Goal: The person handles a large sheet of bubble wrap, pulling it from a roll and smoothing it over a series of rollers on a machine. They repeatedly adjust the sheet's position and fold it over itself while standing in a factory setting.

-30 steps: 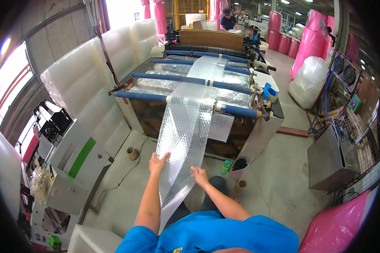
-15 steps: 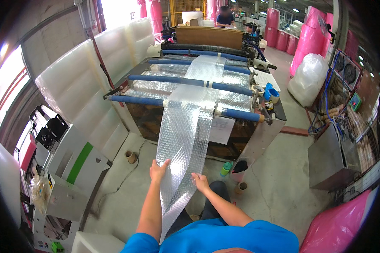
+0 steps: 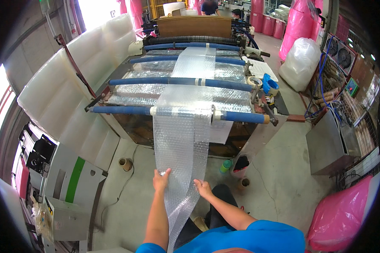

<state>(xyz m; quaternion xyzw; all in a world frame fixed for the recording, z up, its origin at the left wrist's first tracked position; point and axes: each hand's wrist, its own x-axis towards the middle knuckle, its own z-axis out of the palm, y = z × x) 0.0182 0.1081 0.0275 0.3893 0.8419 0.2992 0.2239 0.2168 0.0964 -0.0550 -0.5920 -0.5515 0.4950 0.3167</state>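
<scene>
A long strip of clear bubble wrap (image 3: 177,145) hangs over the front blue roller (image 3: 242,117) of a machine and runs down toward my lap. My left hand (image 3: 160,180) grips its left edge, thumb on top and fingers tucked beneath. On the opposite edge, my right hand (image 3: 203,188) pinches the film, its fingertips partly hidden. Below my hands the strip narrows and twists over my legs. Behind the front roller it passes across more blue rollers (image 3: 135,81), above a silvery sheet (image 3: 135,93).
Tape rolls (image 3: 272,87) sit at the machine's right corner. A green bottle (image 3: 226,166) and cardboard tubes (image 3: 125,164) stand on the floor. White foam blocks (image 3: 55,88) line the left, beside another machine (image 3: 78,181). A metal box (image 3: 331,143) is at right; another person (image 3: 209,7) stands far back.
My view has shifted, placing the machine further left in the picture. The strip between my hands lies flatter, with less of a fold. Both hands keep their hold on its edges.
</scene>
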